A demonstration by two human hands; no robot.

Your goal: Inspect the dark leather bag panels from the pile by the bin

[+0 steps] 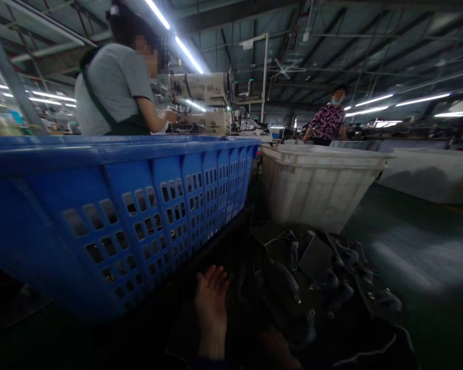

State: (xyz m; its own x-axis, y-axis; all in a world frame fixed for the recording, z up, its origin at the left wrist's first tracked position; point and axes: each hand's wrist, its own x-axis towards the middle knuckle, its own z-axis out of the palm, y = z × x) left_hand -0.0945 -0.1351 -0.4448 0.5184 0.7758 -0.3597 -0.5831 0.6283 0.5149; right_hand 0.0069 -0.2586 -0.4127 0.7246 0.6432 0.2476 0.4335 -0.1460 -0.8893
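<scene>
My left hand (213, 294) is raised palm up beside the blue basket, fingers stretched out, with nothing in it. Low in the head view, my right hand (277, 345) is dark and smeared by motion, so its fingers cannot be made out. It lies by a heap of dark fabric pieces (317, 257) with small brass-coloured eyelets and greyish straps or flaps. The heap spreads to the right of my left hand. Whether my right hand touches a piece is unclear.
A large blue slotted plastic basket (111, 174) stands at the left. Beyond the heap is a white plastic tub (320, 180). A person (116, 92) works at a sewing machine (204, 97) behind the basket; another person (327, 123) stands farther back. Green floor (420, 226) shows at right.
</scene>
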